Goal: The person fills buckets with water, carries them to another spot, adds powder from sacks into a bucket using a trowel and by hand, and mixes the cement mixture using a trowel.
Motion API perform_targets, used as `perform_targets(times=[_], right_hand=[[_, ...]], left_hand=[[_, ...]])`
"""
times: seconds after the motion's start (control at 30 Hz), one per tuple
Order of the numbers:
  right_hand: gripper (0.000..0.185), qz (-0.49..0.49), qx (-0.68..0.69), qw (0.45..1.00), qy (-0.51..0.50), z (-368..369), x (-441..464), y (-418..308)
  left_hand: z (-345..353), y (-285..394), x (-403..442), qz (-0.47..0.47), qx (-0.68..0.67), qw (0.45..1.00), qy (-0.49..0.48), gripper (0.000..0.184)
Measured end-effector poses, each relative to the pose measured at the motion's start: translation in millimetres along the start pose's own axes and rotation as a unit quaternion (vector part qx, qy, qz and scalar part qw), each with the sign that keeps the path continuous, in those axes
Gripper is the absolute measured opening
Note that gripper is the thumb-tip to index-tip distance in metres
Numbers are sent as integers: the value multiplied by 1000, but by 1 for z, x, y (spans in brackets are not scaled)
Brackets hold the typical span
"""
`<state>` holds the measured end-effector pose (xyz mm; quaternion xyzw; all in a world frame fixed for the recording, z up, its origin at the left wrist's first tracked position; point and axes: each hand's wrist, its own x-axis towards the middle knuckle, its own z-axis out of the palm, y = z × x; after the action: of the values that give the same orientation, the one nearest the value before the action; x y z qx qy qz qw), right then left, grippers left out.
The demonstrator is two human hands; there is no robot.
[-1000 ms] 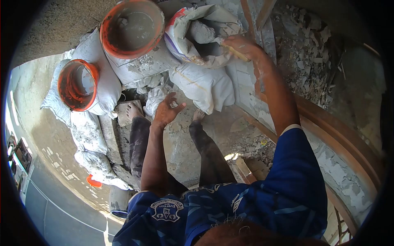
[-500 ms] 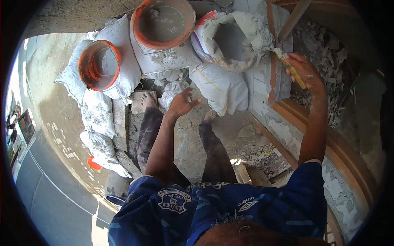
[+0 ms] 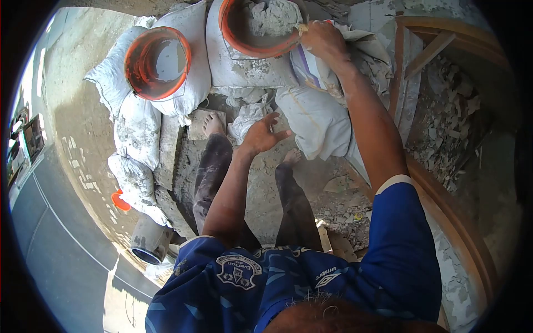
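My right hand (image 3: 325,41) is closed on the wooden handle of a trowel (image 3: 301,29) at the right rim of the upper orange bucket (image 3: 226,36). A heap of grey powdery material (image 3: 276,18) lies over the trowel's blade, hiding it, above grey wet mix in the bucket. Under my right forearm stands the opened cement sack (image 3: 313,69), its mouth partly covered by the arm. My left hand (image 3: 264,136) hangs empty with fingers apart, near a crumpled white bag (image 3: 244,119) and a full white sack (image 3: 316,122).
A second orange bucket (image 3: 130,69) with some greyish liquid sits on sacks at the left. More filled sacks (image 3: 136,133) line that side. A wooden frame (image 3: 400,83) and rubble (image 3: 444,122) are at the right. My bare feet (image 3: 212,125) stand among debris below.
My right hand has swung left with the trowel, from the opened cement sack to the upper orange bucket. The camera view has shifted slightly. My left hand stays open.
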<state>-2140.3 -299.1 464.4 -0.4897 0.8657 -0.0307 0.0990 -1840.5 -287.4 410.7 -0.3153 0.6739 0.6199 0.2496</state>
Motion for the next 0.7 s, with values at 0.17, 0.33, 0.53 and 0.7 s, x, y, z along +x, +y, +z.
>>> perform_targets(times=[0.17,0.33,0.53,0.7], right_hand=[[24,51,-38,997,44,18,-1,-19],[27,-10,-132,973,190,8,-18,-6],[38,253,124,959,19,-106,-138,18],[38,386,66,912,-125,-143,-218,64]], left_hand=[[-4,-3,-5,0,-8,1000,6,91],[3,-3,-2,4,13,1000,1,91],[6,-3,-2,27,26,999,-4,86],[10,-8,8,0,41,999,-28,82]])
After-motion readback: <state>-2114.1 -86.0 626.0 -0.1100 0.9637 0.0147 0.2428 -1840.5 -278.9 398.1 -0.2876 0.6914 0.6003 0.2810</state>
